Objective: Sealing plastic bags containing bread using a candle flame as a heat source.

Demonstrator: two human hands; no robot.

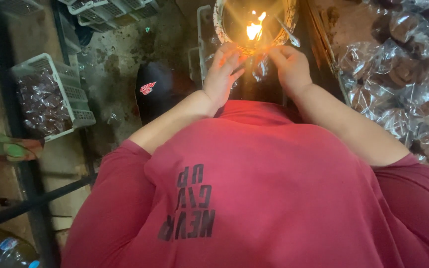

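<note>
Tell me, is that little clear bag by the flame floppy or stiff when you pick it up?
Probably floppy: the clear bag sags, crinkled, between the left hand and right hand. Likely light, since fingertips alone pinch it. It may be slippery, being shiny film.

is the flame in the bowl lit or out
Lit: a bright orange flame burns in the round bowl, just above both hands, left hand and right hand.

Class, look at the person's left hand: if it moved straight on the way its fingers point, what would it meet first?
Probably the small flame burning in the round metal bowl: the left hand points up towards it, though depth is unclear.
</note>
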